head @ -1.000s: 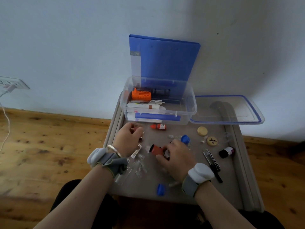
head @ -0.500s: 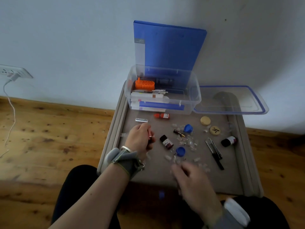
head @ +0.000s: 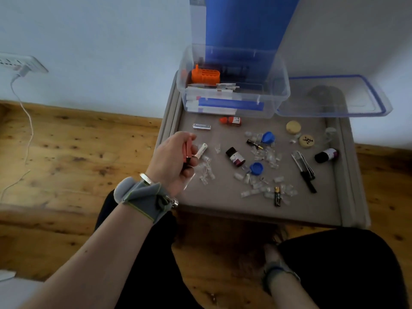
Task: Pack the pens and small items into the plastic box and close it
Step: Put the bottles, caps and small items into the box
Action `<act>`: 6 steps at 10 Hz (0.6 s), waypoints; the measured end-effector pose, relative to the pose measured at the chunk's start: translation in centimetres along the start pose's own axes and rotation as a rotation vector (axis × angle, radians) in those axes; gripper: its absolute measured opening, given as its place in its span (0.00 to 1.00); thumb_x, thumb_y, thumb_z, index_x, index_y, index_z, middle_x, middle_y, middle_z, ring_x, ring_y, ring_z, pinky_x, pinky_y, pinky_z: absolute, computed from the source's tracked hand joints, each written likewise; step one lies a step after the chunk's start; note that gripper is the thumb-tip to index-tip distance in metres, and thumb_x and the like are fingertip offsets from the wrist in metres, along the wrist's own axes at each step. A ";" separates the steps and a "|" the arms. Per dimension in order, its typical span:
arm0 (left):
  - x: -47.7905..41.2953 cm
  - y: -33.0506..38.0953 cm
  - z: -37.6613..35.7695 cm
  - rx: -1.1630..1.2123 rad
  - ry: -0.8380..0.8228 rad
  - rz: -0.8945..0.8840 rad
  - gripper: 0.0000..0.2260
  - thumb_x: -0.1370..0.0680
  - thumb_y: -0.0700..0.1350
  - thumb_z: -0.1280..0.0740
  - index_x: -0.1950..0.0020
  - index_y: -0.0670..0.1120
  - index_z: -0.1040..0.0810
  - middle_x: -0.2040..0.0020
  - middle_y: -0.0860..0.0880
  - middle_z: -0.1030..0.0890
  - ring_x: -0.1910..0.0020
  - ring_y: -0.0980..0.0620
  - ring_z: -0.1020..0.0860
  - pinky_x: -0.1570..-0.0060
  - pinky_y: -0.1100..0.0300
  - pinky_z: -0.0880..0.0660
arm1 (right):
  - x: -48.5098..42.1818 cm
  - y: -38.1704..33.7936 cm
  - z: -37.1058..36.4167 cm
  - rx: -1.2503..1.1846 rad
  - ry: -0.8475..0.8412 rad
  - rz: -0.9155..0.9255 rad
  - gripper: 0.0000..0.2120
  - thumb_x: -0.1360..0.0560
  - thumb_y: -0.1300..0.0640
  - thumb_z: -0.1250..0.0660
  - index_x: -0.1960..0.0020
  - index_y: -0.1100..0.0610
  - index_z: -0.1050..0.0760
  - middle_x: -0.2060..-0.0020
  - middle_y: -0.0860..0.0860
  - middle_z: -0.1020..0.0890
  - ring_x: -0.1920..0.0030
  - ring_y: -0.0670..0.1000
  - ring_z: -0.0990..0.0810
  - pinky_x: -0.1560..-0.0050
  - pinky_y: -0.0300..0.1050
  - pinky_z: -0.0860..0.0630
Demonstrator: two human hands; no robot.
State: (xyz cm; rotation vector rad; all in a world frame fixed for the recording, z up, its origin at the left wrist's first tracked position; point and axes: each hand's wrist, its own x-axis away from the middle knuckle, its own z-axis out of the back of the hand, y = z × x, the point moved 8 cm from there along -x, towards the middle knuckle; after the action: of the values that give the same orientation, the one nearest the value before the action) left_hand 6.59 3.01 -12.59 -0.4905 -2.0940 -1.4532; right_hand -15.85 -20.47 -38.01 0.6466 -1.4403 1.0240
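Note:
The clear plastic box [head: 276,101] stands open at the back of the grey table [head: 218,197], with an orange holder [head: 205,75] and pens inside. Its blue-rimmed lid [head: 334,97] lies to the right of it. My left hand [head: 171,161] hovers over the table's left side, closed on a small red tube [head: 186,150]; a white cylinder [head: 201,150] sticks out at the fingertips. My right hand [head: 270,253] is low beneath the table's front edge, between my knees, dim and blurred. Small bottles [head: 235,156], blue caps [head: 256,168], batteries [head: 201,126] and several clear bits lie scattered.
A blue folder [head: 245,23] leans on the wall behind the box. Two wooden discs [head: 293,126], a dark bottle [head: 326,155] and a black tool [head: 304,170] lie on the right. The table has raised side rims. A wall socket and cable [head: 22,70] are at the left.
My right hand has left the table and dropped below its front edge toward the floor. My left hand has drawn back from the box, still holding the red tube. The view has tilted downward.

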 end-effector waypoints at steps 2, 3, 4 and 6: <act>1.7 -0.2 0.1 -0.031 -0.028 -0.020 0.06 0.23 0.45 0.41 0.55 0.46 0.26 0.70 0.51 0.27 0.78 0.56 0.32 0.83 0.67 0.41 | -0.5 1.2 0.0 -0.306 0.060 -0.136 0.12 0.22 0.53 0.41 0.42 0.57 0.27 0.50 0.56 0.23 0.49 0.58 0.23 0.40 0.56 0.28; 2.3 -0.2 -0.1 -0.051 -0.046 -0.041 0.06 0.23 0.45 0.41 0.54 0.46 0.26 0.71 0.51 0.26 0.78 0.57 0.32 0.83 0.67 0.40 | 0.0 0.2 0.4 -0.389 0.087 -0.083 0.10 0.21 0.52 0.42 0.45 0.56 0.28 0.49 0.55 0.25 0.46 0.55 0.24 0.41 0.55 0.29; 2.5 0.0 -0.1 -0.054 -0.058 -0.062 0.06 0.23 0.45 0.41 0.54 0.46 0.26 0.71 0.51 0.26 0.78 0.57 0.32 0.83 0.67 0.40 | -0.4 -0.5 0.4 -0.416 0.087 -0.056 0.10 0.20 0.53 0.42 0.44 0.57 0.30 0.54 0.56 0.24 0.56 0.54 0.23 0.45 0.55 0.28; 2.6 0.2 0.2 -0.053 -0.082 -0.067 0.06 0.23 0.46 0.40 0.55 0.46 0.26 0.72 0.51 0.26 0.78 0.57 0.32 0.83 0.67 0.39 | -1.1 -0.1 0.1 -0.355 0.082 -0.066 0.08 0.21 0.54 0.41 0.49 0.58 0.28 0.63 0.55 0.25 0.62 0.54 0.25 0.49 0.54 0.27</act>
State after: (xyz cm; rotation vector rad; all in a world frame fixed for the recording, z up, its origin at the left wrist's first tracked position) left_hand 4.64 3.29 -10.88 -0.5130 -2.1590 -1.5541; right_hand -15.64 -20.85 -39.01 0.3868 -1.4721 0.7108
